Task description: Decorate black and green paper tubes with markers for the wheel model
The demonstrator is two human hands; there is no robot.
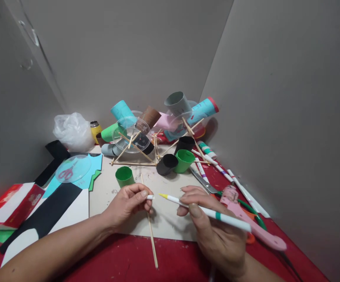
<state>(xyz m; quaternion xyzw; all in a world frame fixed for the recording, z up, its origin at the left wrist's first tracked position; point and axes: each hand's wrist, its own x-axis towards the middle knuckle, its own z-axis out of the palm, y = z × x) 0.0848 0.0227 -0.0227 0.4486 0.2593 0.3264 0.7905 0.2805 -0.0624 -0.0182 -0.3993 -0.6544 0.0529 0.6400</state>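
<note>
My right hand grips a white marker with a green band, its yellow tip bare and pointing left. Pinched in my left hand is a small white marker cap, a short gap from the tip. A thin wooden stick lies below my left hand, running toward the table's front edge. Just behind that hand stands a green paper tube. Farther back, a frame of wooden sticks carries clear plastic discs with coloured paper tubes on them.
A pale board covers the middle of the red table. Scissors, a pink glue gun and several markers lie at the right. Coloured paper, a red-and-white box and a plastic bag are at the left. Grey walls enclose the table.
</note>
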